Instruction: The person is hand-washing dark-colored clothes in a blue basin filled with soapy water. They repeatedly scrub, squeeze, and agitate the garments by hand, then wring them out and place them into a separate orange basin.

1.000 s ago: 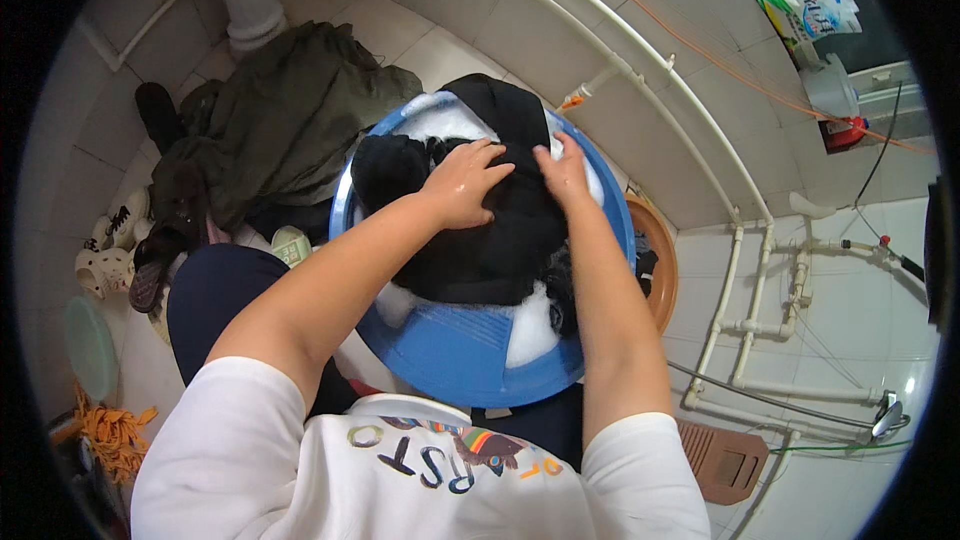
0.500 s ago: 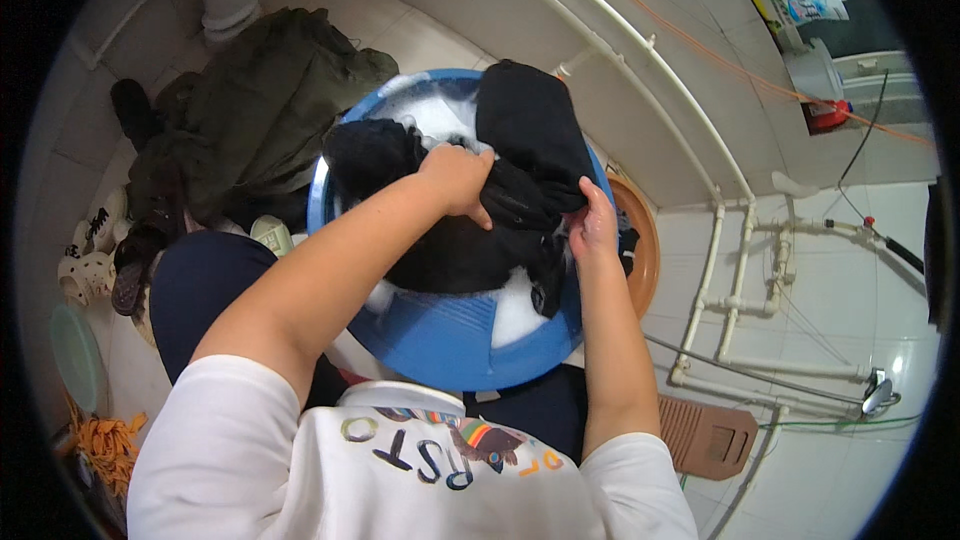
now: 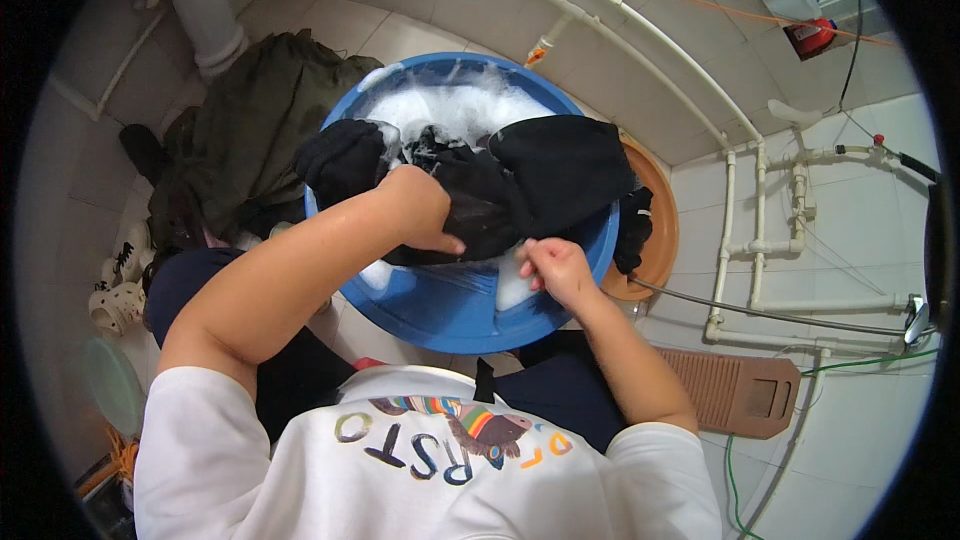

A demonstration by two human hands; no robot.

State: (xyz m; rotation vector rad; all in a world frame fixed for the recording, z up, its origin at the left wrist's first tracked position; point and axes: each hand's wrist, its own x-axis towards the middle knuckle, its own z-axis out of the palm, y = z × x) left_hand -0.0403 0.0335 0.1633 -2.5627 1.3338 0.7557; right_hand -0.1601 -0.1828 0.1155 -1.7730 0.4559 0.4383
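A soaked black garment (image 3: 565, 155) lies bunched across a large blue basin (image 3: 430, 332), its right end draped over the rim. White suds (image 3: 455, 105) fill the far side of the basin, with a smaller patch near its front right. My left hand (image 3: 415, 208) is on the middle of the garment with its thumb stuck out; the other fingers go down into the cloth and are mostly hidden. Just off the garment's near edge, above the suds, my right hand (image 3: 555, 268) has loosely bent fingers, and nothing shows in them.
Behind the blue basin on its right is an orange basin (image 3: 665, 225) with dark cloth (image 3: 632, 230) in it. A brown washboard (image 3: 735, 395) lies at the right. Olive clothing (image 3: 265, 120) is heaped at the far left, near white clogs (image 3: 118, 308). White pipes (image 3: 760, 240) line the wall.
My right hand has let go of the garment and come nearer to me. The garment's right part has swung to the right over the rim. More suds show at the far side.
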